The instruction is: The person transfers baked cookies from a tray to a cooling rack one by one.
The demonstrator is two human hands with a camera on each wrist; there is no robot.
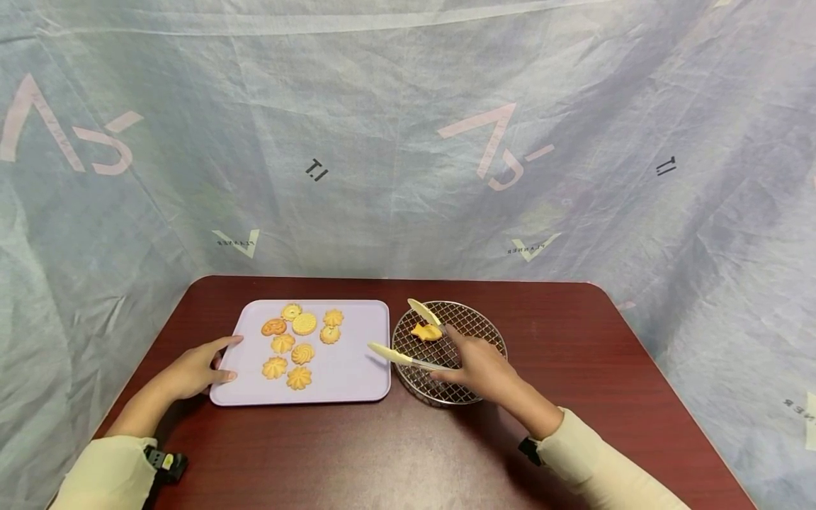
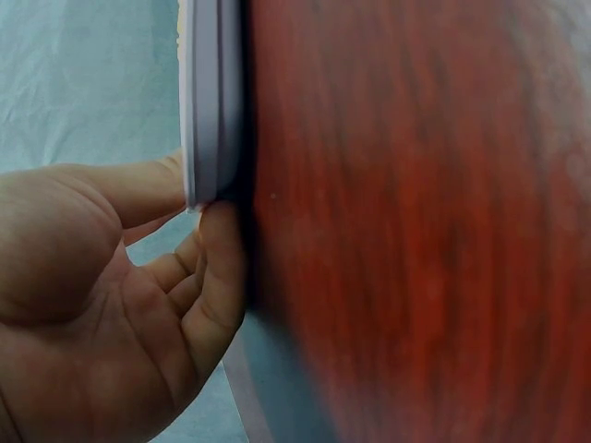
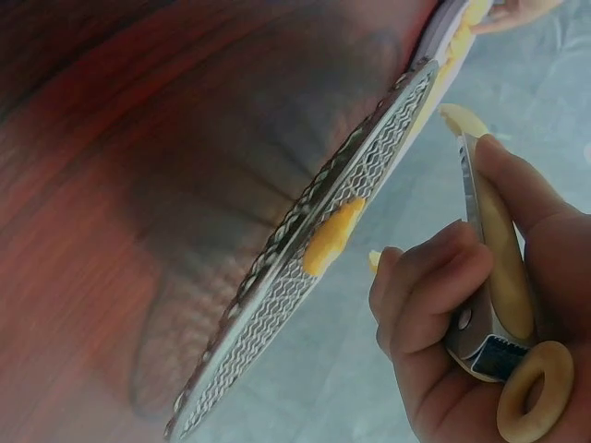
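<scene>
Backdrop cloth (image 1: 389,212) reads "PLANNER", mirrored. Left hand (image 1: 194,370) pinches tray (image 1: 353,386) of cookies (image 1: 303,353); right hand (image 1: 483,365) holds spread tongs (image 1: 394,355) above wire rack (image 1: 473,320).

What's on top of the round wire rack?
On the round wire rack lies one yellow, fish-like cookie. The right hand holds open tongs above it. In the head view they cover part of the rack, so that patch is hidden there.
</scene>
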